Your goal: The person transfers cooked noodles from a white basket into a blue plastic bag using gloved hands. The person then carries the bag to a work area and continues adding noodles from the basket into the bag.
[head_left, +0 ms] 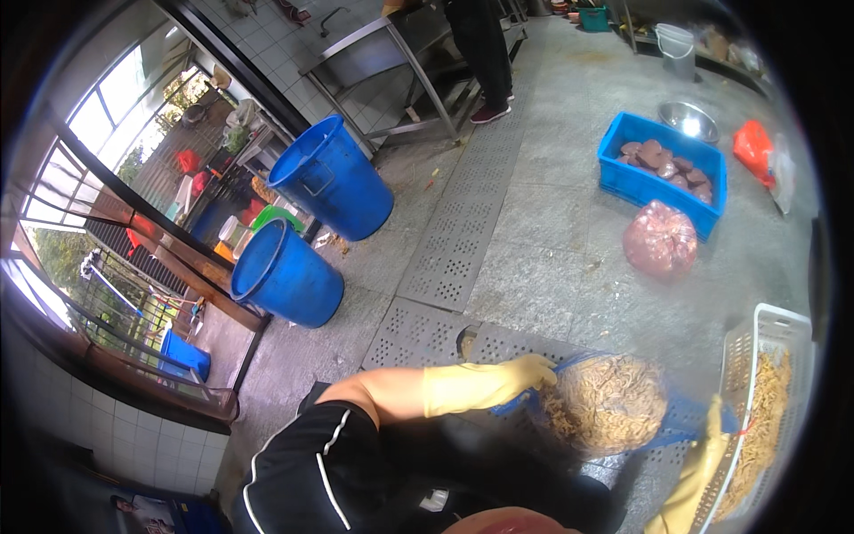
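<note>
A bulging bag (pixel 617 404) of thin blue material, packed with pale, stringy food strips, is right in front of me above the floor grating. My left hand (pixel 530 374), in a yellow rubber glove, grips the bag's left side, where some strips show at its edge. The blue material stretches rightward to my right hand (pixel 715 430), also gloved in yellow, which holds that end beside a white perforated plastic basket (pixel 734 364). Similar tan strips (pixel 760 427) lie in the basket. A bit of red string shows near my right hand; its fingers are partly hidden.
Ahead on the right, a blue crate (pixel 657 193) holds several dark reddish-brown lumps, and a tied bag of pink contents (pixel 660 240) rests against it. Two blue bins (pixel 287 280) stand at left. Another person (pixel 480 60) stands by a steel sink (pixel 357 60).
</note>
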A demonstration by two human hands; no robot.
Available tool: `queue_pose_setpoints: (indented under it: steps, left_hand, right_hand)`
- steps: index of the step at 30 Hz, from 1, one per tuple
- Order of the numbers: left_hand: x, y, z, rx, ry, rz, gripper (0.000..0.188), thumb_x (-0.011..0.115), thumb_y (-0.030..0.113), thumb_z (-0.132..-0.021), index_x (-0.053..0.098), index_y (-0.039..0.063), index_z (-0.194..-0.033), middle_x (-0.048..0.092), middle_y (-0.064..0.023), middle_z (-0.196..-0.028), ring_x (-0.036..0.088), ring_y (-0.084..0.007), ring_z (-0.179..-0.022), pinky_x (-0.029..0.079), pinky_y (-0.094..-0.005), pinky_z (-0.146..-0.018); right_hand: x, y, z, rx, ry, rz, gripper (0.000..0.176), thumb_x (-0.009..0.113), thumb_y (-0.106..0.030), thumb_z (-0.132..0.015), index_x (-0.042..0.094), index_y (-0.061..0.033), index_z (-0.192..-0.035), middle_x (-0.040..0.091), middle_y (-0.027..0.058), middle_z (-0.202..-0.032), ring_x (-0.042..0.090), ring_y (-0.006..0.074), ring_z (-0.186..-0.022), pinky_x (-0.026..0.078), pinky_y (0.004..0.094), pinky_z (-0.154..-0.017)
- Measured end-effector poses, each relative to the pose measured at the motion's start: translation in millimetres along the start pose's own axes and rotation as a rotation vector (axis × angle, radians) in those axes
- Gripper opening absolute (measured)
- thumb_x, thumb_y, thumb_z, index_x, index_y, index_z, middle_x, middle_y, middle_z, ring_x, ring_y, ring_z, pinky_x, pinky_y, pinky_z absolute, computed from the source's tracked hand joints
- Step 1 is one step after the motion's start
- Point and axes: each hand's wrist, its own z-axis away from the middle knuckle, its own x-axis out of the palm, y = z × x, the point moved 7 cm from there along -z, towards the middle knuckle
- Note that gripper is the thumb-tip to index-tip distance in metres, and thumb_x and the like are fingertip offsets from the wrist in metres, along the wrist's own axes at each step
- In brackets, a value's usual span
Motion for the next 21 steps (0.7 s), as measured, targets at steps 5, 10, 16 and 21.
queue_pose_setpoints:
  steps: [5,10,16,21]
  left_hand:
    - [-17.3,28.6,5.2,-0.032,0.059,0.013,0.047,0.071,0.016,-0.098,0.067,0.002,-0.143,0.068,-0.0134,-0.136,0.060,-0.0254,-0.111,0.049,-0.0365,-0.098]
    - [-22.8,-26.3,-70.4,-0.032,-0.014,-0.155,0.040,0.072,0.011,-0.096,0.072,0.003,-0.135,0.066,-0.0211,-0.143,0.062,-0.0357,-0.122,0.052,-0.0439,-0.104]
    - [-38.4,-64.9,-69.0,0.046,-0.020,-0.237,0.063,0.075,0.025,-0.101,0.052,0.002,-0.154,0.060,-0.0224,-0.154,0.049,-0.0355,-0.150,0.038,-0.0437,-0.125]
    - [-29.5,-45.5,-46.6,-0.365,-0.132,-0.335,0.049,0.077,0.035,-0.101,0.069,-0.001,-0.135,0.076,-0.0125,-0.112,0.070,-0.0235,-0.108,0.050,-0.0350,-0.102]
  right_hand:
    - [-4.8,-10.7,-50.3,-0.143,-0.178,0.126,0.067,0.068,-0.052,-0.100,0.061,-0.0114,-0.153,0.043,0.0143,-0.170,0.041,0.0327,-0.158,0.030,0.0513,-0.130]
    - [15.3,54.0,-118.2,-0.089,-0.143,0.606,0.075,0.075,-0.043,-0.099,0.052,-0.0035,-0.159,0.054,0.0235,-0.161,0.047,0.0376,-0.153,0.038,0.0512,-0.125]
    - [41.0,32.5,14.5,-0.321,-0.381,0.308,0.039,0.067,-0.026,-0.109,0.068,-0.0074,-0.144,0.076,0.0112,-0.132,0.070,0.0204,-0.120,0.054,0.0325,-0.105]
    - [133.1,82.9,111.4,-0.940,-0.895,0.591,0.074,0.092,-0.030,-0.082,0.063,-0.0021,-0.143,0.064,0.0189,-0.147,0.059,0.0381,-0.139,0.048,0.0488,-0.118]
